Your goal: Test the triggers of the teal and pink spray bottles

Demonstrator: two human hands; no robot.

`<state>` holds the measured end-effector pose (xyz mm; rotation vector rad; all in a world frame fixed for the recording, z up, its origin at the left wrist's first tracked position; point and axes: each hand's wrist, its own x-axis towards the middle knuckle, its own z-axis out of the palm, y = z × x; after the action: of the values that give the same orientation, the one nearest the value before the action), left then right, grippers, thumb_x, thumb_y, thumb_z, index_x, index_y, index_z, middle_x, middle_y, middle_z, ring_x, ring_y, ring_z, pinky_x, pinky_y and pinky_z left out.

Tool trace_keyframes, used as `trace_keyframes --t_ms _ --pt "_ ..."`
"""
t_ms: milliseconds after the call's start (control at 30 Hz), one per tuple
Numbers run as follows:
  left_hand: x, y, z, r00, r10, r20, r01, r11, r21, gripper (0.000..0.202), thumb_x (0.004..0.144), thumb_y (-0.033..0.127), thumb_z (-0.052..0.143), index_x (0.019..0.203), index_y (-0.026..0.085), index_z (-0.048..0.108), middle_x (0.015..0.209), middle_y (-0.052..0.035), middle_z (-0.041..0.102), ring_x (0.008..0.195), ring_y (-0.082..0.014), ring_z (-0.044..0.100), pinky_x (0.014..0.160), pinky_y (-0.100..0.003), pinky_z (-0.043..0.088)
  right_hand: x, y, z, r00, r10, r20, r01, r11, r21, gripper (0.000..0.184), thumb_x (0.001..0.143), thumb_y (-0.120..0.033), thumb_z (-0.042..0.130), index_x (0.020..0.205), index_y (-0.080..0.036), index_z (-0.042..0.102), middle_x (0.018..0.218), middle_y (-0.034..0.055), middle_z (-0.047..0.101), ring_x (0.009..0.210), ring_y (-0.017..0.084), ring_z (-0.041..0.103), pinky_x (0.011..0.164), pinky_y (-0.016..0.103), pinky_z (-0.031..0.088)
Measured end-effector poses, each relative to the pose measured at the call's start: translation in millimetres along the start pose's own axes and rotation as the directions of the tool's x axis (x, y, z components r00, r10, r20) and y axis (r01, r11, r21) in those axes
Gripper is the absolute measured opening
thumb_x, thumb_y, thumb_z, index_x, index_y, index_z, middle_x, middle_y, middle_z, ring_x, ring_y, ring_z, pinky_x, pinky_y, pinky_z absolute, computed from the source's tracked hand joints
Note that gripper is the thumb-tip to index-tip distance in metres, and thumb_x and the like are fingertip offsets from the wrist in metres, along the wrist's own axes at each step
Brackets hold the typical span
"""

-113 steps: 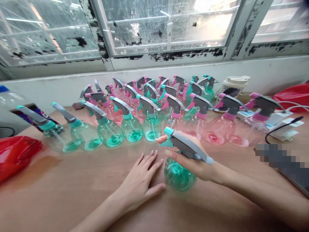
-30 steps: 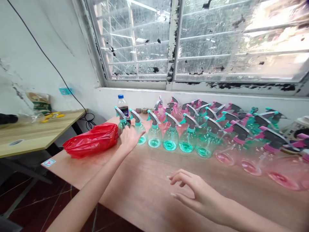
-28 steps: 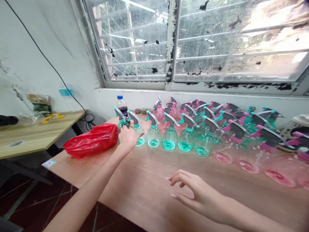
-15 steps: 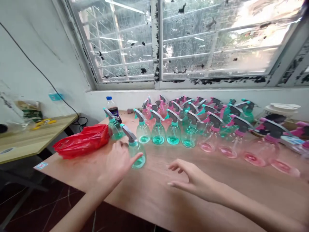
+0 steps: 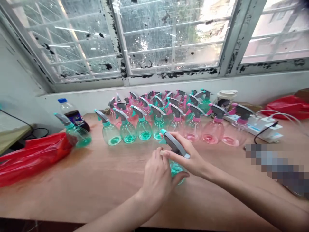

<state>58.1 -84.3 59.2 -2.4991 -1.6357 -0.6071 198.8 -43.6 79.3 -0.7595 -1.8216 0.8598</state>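
Observation:
A clear green spray bottle (image 5: 177, 168) with a grey and teal trigger head stands between my hands over the front of the table. My left hand (image 5: 157, 171) is wrapped round its body, the thumb across the near side. Higher up, my right hand (image 5: 189, 155) closes about the neck just below the trigger head, its thumb close to my left fingers. Fingers cover most of the neck. Behind them runs a front row of green spray bottles (image 5: 144, 130) and pink spray bottles (image 5: 212, 131), all upright.
More spray bottles crowd behind the front row, below the window. At left are a red plastic bag (image 5: 36, 154), a lone green spray bottle (image 5: 78, 135) and a dark drink bottle (image 5: 76, 117). To the right lie a white power strip (image 5: 264, 130) and a pixelated patch.
The green spray bottle has come rightward in my left hand, away from the red bag. My right hand, empty before, has taken hold near its neck. The view has turned right.

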Motion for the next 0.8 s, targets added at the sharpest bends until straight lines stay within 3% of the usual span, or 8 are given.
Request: trace_keyframes --t_ms 167,267,367,567,667,800 --pt "-1.8 9.0 8.7 0.991 0.116 -0.069 -0.124 0.983 -0.134 0.078 0.081 0.074 0.061 0.129 0.014 0.045 0.111 -0.0163 0.061 0.100 -0.0363 0.062 0.079 -0.050 0.055 -11.1 10.5 -9.9 0.996 0.028 -0.085 -0.025 0.999 0.042 0.026 0.088 -0.032 0.062 0.111 -0.022 0.056 0.104 0.0053 0.064 0.091 0.020 0.063 0.081 0.034 0.051" --pt "-5.9 -10.3 12.6 0.972 0.223 -0.074 -0.235 0.929 -0.285 0.068 0.093 0.072 0.039 0.132 0.016 0.042 0.124 -0.0179 0.056 0.113 -0.0351 0.058 0.088 -0.049 0.053 -12.1 17.3 -12.7 0.997 0.022 -0.070 -0.019 0.998 0.055 0.022 0.088 -0.028 0.060 0.109 -0.022 0.058 0.101 0.0056 0.065 0.091 0.021 0.062 0.083 0.036 0.050" --pt "-8.2 -41.5 22.9 0.964 0.259 -0.054 -0.260 0.889 -0.377 0.054 0.102 0.061 0.026 0.130 0.019 0.046 0.128 -0.0159 0.054 0.118 -0.0305 0.057 0.092 -0.046 0.051 -6.8 19.3 -14.2 1.000 0.000 -0.006 0.001 0.996 0.091 0.020 0.084 -0.021 0.056 0.105 -0.021 0.058 0.092 0.0043 0.065 0.077 0.018 0.060 0.078 0.034 0.049" --pt "4.8 -90.8 54.5 0.987 0.157 -0.027 -0.159 0.961 -0.227 0.040 0.104 0.048 0.034 0.118 0.017 0.055 0.130 -0.0183 0.053 0.121 -0.0328 0.053 0.095 -0.050 0.048 11.4 19.9 -11.0 0.997 -0.009 0.081 -0.003 0.989 0.148 0.027 0.076 -0.013 0.052 0.102 -0.021 0.054 0.092 0.0034 0.066 0.062 0.013 0.051 0.064 0.029 0.044" --pt "13.0 -98.9 61.2 0.992 0.116 -0.048 -0.121 0.986 -0.111 0.032 0.103 0.040 0.041 0.113 0.015 0.058 0.128 -0.0199 0.054 0.123 -0.0353 0.052 0.095 -0.053 0.047 19.2 21.5 -7.2 0.996 -0.014 0.087 -0.001 0.985 0.171 0.028 0.076 -0.013 0.050 0.103 -0.021 0.054 0.090 0.0027 0.065 0.059 0.012 0.047 0.065 0.029 0.044" --pt "14.5 -101.0 59.5 0.996 0.081 -0.040 -0.084 0.993 -0.081 0.022 0.101 0.032 0.047 0.107 0.016 0.060 0.130 -0.0188 0.052 0.124 -0.0342 0.050 0.096 -0.051 0.046 27.3 24.2 -2.4 0.994 -0.041 0.103 0.026 0.989 0.147 0.027 0.076 -0.013 0.049 0.102 -0.020 0.056 0.085 0.0021 0.062 0.062 0.013 0.050 0.066 0.030 0.045"
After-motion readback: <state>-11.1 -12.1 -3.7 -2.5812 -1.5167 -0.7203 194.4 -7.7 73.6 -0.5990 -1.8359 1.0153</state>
